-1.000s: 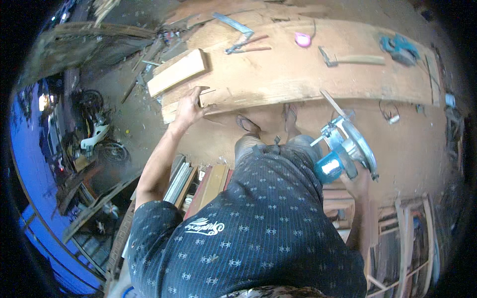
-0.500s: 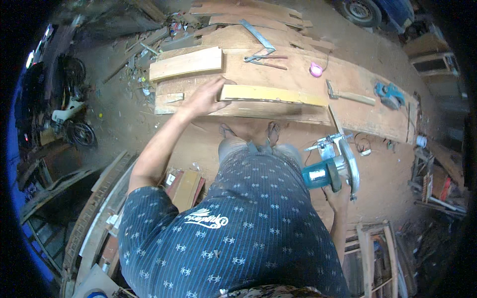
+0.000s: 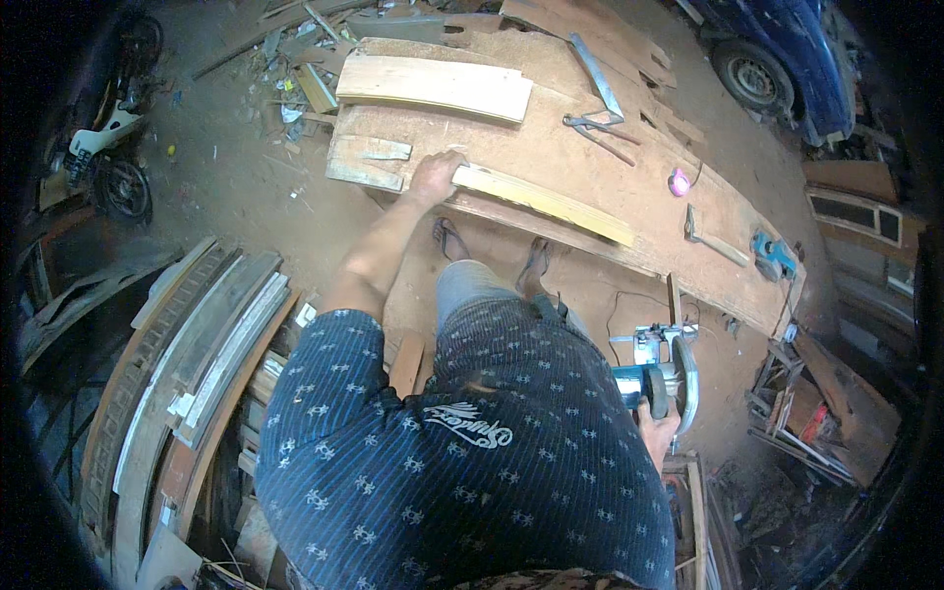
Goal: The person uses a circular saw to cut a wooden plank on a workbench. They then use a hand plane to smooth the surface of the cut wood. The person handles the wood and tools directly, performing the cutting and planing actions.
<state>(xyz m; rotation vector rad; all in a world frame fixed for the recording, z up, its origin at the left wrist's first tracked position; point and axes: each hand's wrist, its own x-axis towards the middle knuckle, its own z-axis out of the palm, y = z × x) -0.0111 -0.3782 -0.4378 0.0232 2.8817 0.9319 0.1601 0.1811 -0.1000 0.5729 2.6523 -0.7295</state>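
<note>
My left hand (image 3: 436, 179) grips the left end of a long, pale yellow plank (image 3: 544, 205) lying along the near edge of the broad wooden work board (image 3: 497, 147). My right hand (image 3: 657, 425) holds a teal circular saw (image 3: 657, 385) by its handle, low beside my right hip. Behind the yellow plank are a pale board (image 3: 432, 90), a metal square (image 3: 596, 74) and long-handled pincers (image 3: 594, 132). To the right are a small pink round object (image 3: 678, 181), a hammer (image 3: 713, 236) and a teal power tool (image 3: 773, 254), probably a planer.
A blue vehicle (image 3: 777, 59) stands at back right, a motorcycle (image 3: 110, 147) at far left. Stacked timber (image 3: 202, 374) lies beside me at lower left, wooden frames (image 3: 806, 413) at right. Scraps (image 3: 295, 98) litter the floor behind the board; a cord trails near the saw.
The view has turned. The yellow plank, absent at first, now lies along the board's near edge in my left hand, flatter than half a second ago. The saw remains low at my right.
</note>
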